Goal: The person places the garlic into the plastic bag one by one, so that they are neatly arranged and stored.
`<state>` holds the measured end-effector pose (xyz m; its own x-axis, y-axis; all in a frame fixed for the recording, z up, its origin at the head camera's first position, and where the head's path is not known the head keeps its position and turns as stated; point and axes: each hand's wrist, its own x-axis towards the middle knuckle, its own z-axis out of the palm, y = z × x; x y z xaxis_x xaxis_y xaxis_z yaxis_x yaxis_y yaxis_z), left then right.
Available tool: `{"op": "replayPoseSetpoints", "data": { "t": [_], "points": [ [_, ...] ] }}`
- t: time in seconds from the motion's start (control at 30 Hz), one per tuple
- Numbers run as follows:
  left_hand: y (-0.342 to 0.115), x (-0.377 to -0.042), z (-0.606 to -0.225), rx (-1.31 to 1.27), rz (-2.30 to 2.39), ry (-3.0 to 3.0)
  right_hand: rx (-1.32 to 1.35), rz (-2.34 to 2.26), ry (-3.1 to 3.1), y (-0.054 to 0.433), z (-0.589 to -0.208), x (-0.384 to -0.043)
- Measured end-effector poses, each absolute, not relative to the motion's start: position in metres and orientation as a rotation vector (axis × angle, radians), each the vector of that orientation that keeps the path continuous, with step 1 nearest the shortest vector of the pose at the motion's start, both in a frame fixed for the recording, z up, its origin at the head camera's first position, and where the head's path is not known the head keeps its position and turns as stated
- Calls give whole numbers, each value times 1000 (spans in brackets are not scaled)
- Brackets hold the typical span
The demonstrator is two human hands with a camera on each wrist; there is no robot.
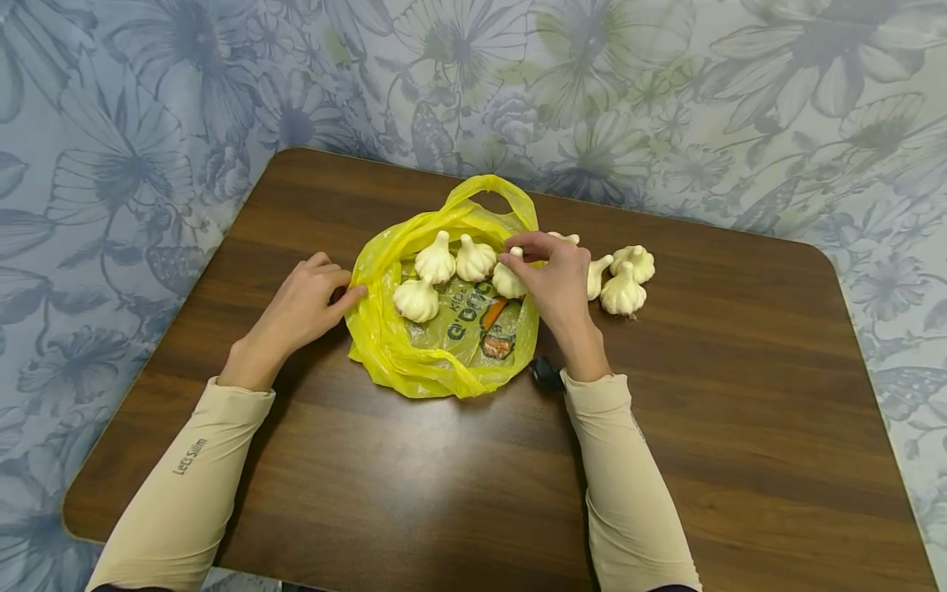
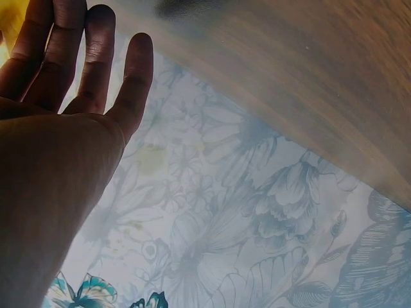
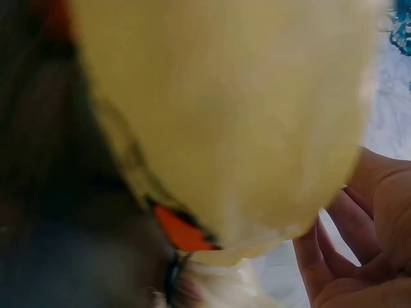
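Note:
A crinkled yellow plastic bag [image 1: 444,382] lies wide open on the table, its handle loop at the back. Inside sit three white garlic bulbs [image 1: 436,260] towards the left and back. My right hand [image 1: 558,279] pinches another garlic bulb [image 1: 509,282] by its stem, over the bag's right part. At the bag's left rim, my left hand [image 1: 296,304] touches the plastic with its thumb, its fingers relaxed. The left wrist view shows that hand's fingers [image 2: 96,61] loosely extended. Yellow plastic fills much of the right wrist view, hiding the right fingertips there.
Several more garlic bulbs [image 1: 623,290] lie on the table right of the bag, partly behind my right hand. The brown wooden table [image 1: 740,411] has rounded corners and meets floral-papered walls [image 1: 592,99]. A small black object [image 1: 546,374] is by my right wrist.

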<state>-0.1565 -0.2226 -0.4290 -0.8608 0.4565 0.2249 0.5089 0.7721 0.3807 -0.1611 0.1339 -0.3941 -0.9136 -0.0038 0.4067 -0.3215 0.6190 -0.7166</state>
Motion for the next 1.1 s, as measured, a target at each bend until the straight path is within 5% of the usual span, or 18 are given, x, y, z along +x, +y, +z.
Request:
{"op": "replayPoseSetpoints", "data": {
  "t": [1.1],
  "points": [
    [-221,-155,-428,-762,-671,-2868,319,1203,-2425,146,-389,-161]
  ]
}}
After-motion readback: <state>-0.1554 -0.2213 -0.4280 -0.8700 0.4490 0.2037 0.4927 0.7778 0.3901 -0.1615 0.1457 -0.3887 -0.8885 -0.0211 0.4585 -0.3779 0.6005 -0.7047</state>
